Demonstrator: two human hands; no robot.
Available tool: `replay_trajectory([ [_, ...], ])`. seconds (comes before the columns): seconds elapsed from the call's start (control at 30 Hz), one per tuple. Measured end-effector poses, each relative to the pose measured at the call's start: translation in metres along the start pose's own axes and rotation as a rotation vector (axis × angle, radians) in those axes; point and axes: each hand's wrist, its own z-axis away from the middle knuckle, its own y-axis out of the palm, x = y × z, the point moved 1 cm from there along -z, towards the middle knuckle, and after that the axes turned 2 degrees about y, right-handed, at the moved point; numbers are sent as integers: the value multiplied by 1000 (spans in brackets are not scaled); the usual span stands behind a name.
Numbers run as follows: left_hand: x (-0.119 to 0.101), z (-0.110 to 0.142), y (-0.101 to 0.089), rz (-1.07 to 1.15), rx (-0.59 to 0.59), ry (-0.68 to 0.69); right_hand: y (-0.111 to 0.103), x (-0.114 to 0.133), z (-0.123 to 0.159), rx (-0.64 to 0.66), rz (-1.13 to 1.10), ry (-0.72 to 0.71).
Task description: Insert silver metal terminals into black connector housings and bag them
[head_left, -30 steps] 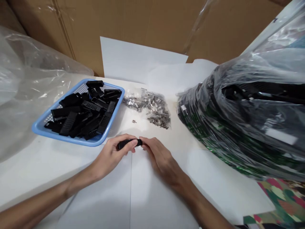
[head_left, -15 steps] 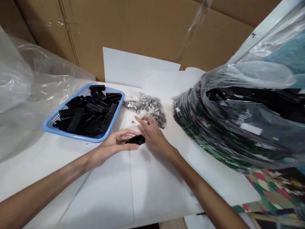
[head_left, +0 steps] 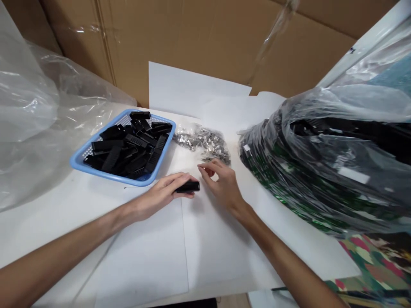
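Observation:
My left hand (head_left: 168, 188) is closed around a black plastic block (head_left: 189, 186), held just above the white paper with its right end sticking out past the fingers. To the right of it, my right hand (head_left: 221, 182) pinches thumb and index fingertip together around what looks like a small metal piece, almost wholly hidden by the fingertips. Just behind the right hand lies a clear bag of small shiny metal parts (head_left: 212, 143). A blue plastic basket (head_left: 123, 182) heaped with similar black plastic blocks (head_left: 128, 147) stands beyond my left hand.
At the right, a large clear plastic bag (head_left: 321, 171) bulges with stacked black and green pieces. Crumpled clear plastic (head_left: 73, 111) drapes the left side. A cardboard wall (head_left: 192, 47) closes off the back. White paper (head_left: 154, 256) covers the table, and a patterned cloth (head_left: 369, 261) lies lower right.
My right fingers have closed into a pinch and drawn back; the small metal piece that lay beside them no longer shows on the table. My left hand has turned the black block.

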Motion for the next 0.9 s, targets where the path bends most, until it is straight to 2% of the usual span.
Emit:
replay_trajectory([
  [0.1, 1, 1, 0, 71, 22, -92, -15, 2, 10, 22, -281, 113],
  [0.27, 2, -1, -2, 204, 38, -206, -22, 4, 27, 139, -613, 315],
  [0.43, 2, -4, -4, 276, -55, -272, -33, 8, 30, 7, -528, 297],
  [0.5, 2, -5, -3, 237, -59, -272, -36, 9, 29, 12, -549, 335],
  [0.6, 1, -6, -2, -31, -27, -162, -37, 10, 31, 80, -657, 404],
  [0.67, 1, -5, -2, -345, -24, -5, -37, 13, 33, 93, -683, 418],
  [0.77, 6, 0, -3, -749, -101, 261, -37, 17, 37, 81, -702, 429],
  [0.9, 14, 6, 0, -981, -109, 510, -36, 21, 40, 95, -665, 415],
])
